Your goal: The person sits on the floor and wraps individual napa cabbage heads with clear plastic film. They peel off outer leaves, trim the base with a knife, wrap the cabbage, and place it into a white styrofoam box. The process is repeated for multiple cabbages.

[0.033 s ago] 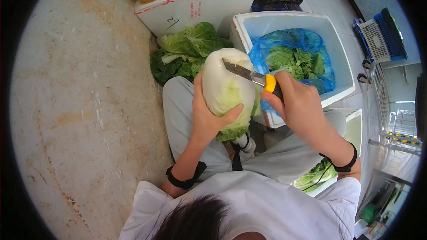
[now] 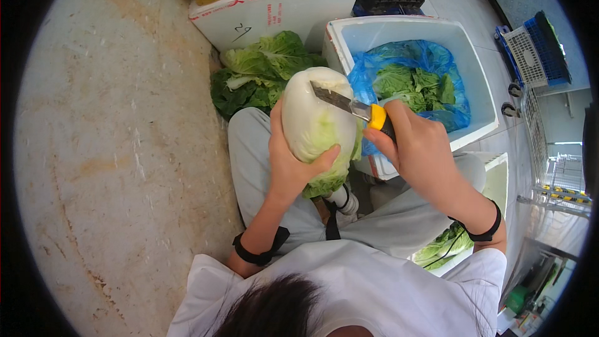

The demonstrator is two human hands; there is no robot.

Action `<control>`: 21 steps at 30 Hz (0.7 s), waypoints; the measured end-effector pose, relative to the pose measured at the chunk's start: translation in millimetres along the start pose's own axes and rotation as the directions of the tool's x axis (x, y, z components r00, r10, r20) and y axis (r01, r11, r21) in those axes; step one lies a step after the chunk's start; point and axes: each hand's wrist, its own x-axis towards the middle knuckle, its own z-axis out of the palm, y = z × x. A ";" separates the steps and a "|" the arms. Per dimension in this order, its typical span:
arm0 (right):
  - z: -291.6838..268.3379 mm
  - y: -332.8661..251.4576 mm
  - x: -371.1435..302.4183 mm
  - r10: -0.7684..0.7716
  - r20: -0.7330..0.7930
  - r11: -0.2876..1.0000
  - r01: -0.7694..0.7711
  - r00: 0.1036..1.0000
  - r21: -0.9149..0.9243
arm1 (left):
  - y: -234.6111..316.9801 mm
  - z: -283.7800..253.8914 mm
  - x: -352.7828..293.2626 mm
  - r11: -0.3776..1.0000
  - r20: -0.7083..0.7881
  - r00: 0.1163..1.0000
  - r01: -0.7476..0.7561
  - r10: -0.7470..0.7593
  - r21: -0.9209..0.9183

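Observation:
My left hand is wrapped around the side of a napa cabbage, thumb across its leafy green part. The cabbage is held up over my lap, its white base end pointing away from me. In my right hand is a utility knife with a black and yellow handle. Its blade lies against the white base, the tip near the cut end. My palm and fingers hide most of the handle.
Loose green leaves lie beyond my left knee, against a white foam box. At the far right, an open foam box holds a blue bag of leaves. Another box with cabbage stands beside my right hip.
The cabbage, the knife and both hands have shifted very slightly to the left. Both grips are the same.

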 end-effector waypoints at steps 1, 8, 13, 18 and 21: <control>0.5 -0.3 1.1 -0.014 -0.013 0.999 0.014 1.000 -0.036 | 0.0 -0.1 0.4 0.999 -0.024 0.999 -0.027 0.028 0.044; -6.5 16.1 13.8 -0.148 0.032 0.983 0.151 0.988 -0.104 | -6.4 -27.0 8.1 0.872 0.323 0.907 0.373 -0.271 -0.316; -14.8 24.5 16.8 -0.230 0.100 0.973 0.230 0.968 0.009 | -8.4 -29.3 10.9 0.775 0.495 0.845 0.448 -0.205 -0.445; -8.9 17.6 15.4 -0.168 -0.009 0.986 0.168 0.986 0.015 | 5.3 -14.9 3.5 0.993 0.151 0.986 0.079 -0.064 -0.092; -3.5 7.8 12.9 -0.095 -0.032 0.995 0.095 0.995 0.010 | 7.7 2.0 -0.2 0.999 -0.038 0.998 -0.043 0.044 0.009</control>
